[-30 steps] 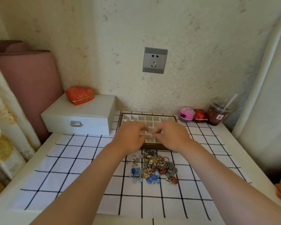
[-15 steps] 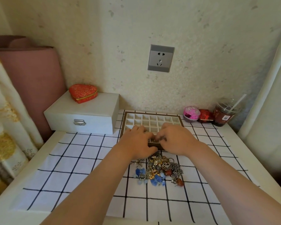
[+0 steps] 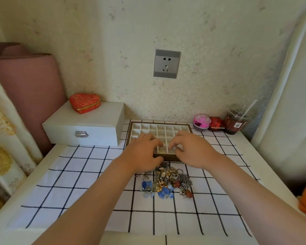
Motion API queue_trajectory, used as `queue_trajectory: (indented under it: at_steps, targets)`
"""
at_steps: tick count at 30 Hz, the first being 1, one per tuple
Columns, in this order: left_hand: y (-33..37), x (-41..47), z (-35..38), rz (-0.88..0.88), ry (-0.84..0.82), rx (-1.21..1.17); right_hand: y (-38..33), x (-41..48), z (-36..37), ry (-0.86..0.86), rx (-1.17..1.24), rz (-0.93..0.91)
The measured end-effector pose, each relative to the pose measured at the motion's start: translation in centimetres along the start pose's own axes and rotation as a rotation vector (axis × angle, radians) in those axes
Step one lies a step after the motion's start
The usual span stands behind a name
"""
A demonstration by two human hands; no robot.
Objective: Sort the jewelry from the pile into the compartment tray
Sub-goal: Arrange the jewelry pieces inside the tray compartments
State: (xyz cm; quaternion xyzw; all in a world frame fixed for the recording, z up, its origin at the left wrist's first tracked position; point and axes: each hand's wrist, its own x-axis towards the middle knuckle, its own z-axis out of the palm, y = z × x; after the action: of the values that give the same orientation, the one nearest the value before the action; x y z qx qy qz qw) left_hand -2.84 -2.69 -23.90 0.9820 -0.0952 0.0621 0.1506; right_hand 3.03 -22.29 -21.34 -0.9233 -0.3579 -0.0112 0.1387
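Note:
A brown-rimmed compartment tray [image 3: 159,123] with a grid of white cells stands near the wall. Both hands hover over its front rows. My left hand [image 3: 143,153] and my right hand [image 3: 193,149] have their fingers curled downward, with a small gap between the fingertips. I see nothing held in either hand. Gold rings [image 3: 160,151] lie in a front cell in that gap. The jewelry pile [image 3: 166,181], a tangle of gold pieces, silver chains, blue charms and red beads, sits on the checked cloth just in front of the tray, partly under my left wrist.
A white latched box [image 3: 85,124] with a red heart-shaped case [image 3: 84,103] on it stands left of the tray. A pink ball [image 3: 201,121], a red case [image 3: 216,123] and a lidded drink cup with straw [image 3: 236,122] stand at the back right. A checked cloth [image 3: 81,174] covers the table.
My hands, joined over the tray a second ago, dropped to its front rows and parted. Gold rings now show in the cell between them. The camera has moved closer.

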Motion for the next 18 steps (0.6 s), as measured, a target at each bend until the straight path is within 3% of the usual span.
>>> queue_trajectory:
  at_steps: [4, 9, 14, 18]
  targets:
    - [1.7, -0.9, -0.7, 0.046, 0.077, -0.090, -0.1, -1.8, -0.3, -0.101, 0.026, 0.010]
    - [3.6, -1.7, -0.3, 0.096, -0.134, -0.043, -0.3, -3.1, 0.8, -0.221, 0.000, 0.021]
    - [4.1, -1.7, -0.8, 0.038, -0.229, 0.027, -0.4, -3.2, 1.0, -0.214, 0.045, 0.053]
    - [3.7, -1.9, -1.7, -0.018, -0.298, -0.050, 0.0, -3.2, 0.8, -0.191, 0.194, 0.118]
